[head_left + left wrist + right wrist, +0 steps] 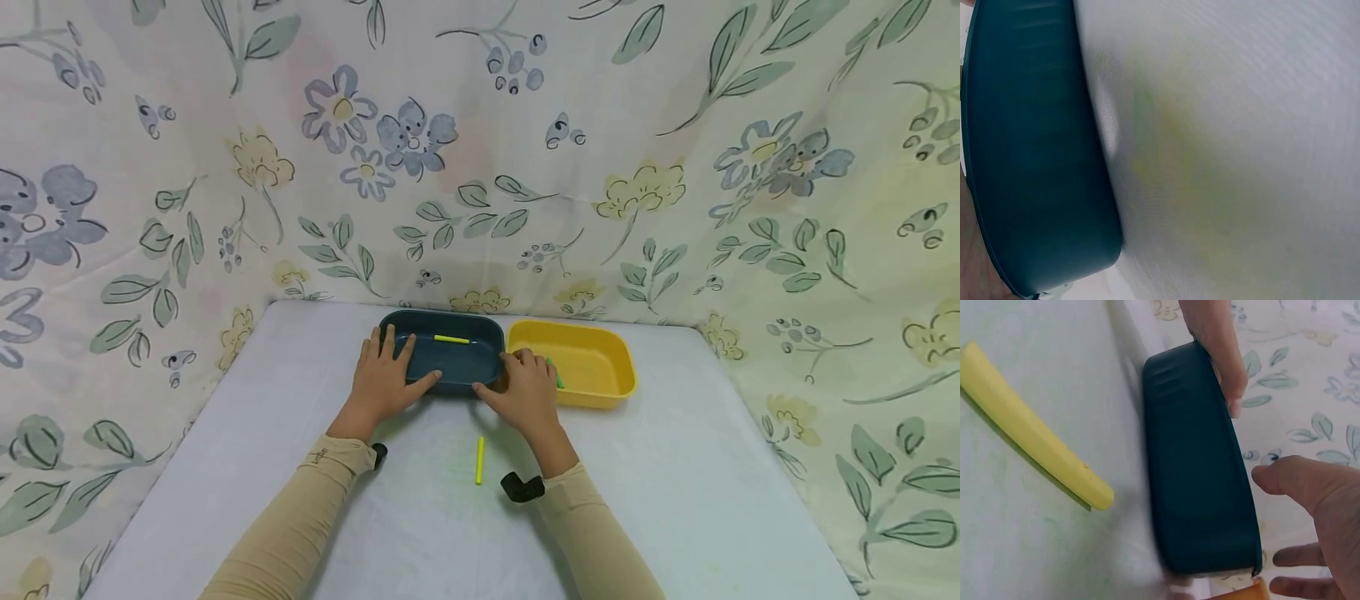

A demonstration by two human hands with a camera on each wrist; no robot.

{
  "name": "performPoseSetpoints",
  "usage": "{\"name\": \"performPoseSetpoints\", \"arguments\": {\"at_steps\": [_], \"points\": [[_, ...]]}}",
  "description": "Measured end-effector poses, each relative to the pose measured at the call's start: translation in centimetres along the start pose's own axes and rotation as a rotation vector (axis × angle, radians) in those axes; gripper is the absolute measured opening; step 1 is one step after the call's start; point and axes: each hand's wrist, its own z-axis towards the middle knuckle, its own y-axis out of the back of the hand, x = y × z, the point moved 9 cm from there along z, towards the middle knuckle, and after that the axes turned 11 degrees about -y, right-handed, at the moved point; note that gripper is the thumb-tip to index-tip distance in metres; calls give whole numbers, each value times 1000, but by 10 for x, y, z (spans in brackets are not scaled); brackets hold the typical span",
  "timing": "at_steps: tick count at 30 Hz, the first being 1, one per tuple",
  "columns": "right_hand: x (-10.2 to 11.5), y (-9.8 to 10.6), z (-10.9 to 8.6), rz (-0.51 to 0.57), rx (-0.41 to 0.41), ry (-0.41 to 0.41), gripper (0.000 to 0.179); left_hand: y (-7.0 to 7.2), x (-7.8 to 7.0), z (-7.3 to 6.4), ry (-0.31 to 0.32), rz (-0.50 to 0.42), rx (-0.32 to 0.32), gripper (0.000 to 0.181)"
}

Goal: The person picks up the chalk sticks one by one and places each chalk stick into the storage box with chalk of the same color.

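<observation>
A dark teal tray (442,388) stands at the back of the table, with a short yellow stick (452,339) in it. My left hand (384,379) lies over its left end, fingers spread and thumb along the front rim. At the front right corner is my right hand (529,387), thumb and fingers parted around that corner; in the right wrist view the thumb tip (1266,479) is close beside the rim. Another yellow stick (480,460) lies on the white cloth between the forearms, seen large as a slightly bent yellow stick (1035,428) in the right wrist view.
A yellow tray (596,399) stands directly right of the teal one, holding a green stick (555,373) partly hidden by my right hand. Faint yellow-green smudges (1172,144) mark the white cloth. A floral curtain (480,167) rises behind the table.
</observation>
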Motion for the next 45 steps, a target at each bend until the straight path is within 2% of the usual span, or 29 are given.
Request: {"name": "performPoseSetpoints", "arguments": {"at_steps": [10,17,24,30,38,45], "points": [[6,13,-19,41,3,102,73,2,-1,1,-4,-7,-7,101],[15,13,-32,9,2,204,80,2,1,0,6,-1,3,101],[22,6,-48,46,159,260,86,3,1,0,2,-7,-3,101],[14,-6,-57,25,267,215,89,4,-1,-1,6,-15,0,100],[3,-16,-64,-8,362,203,90,2,1,0,24,-10,18,101],[-4,-27,-74,-47,444,210,85,2,0,0,21,-5,20,101]]}}
